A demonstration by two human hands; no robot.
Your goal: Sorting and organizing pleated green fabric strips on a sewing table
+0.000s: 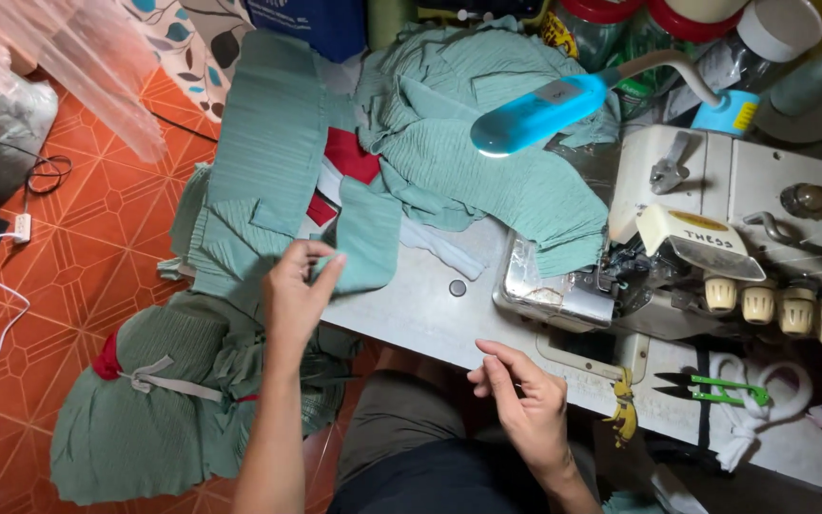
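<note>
The right hand (pixel 523 405) hung nearest, low at the table's front edge, its fingers loosely curled and apparently pinching something too thin to identify. Slightly farther, the left hand (pixel 299 286) had thumb and fingertips closed on the lower edge of a small green fabric piece (pixel 365 238), lifting it off the table (pixel 430 309), probably to separate one layer from the stack. Beside the person, on the orange floor, lay one tied bundle of green cloth (pixel 159 414), seemingly kept within reach. Beyond, one long pleated strip (pixel 268 133) and one heaped pile of green cloth (pixel 468 124) covered the table, a red scrap (pixel 349 155) showing between them. To the right stood one overlock machine (pixel 715 238) under one blue lamp (pixel 537 114), with four thread knobs (pixel 777 306) and one pair of green snips (pixel 715 388).
</note>
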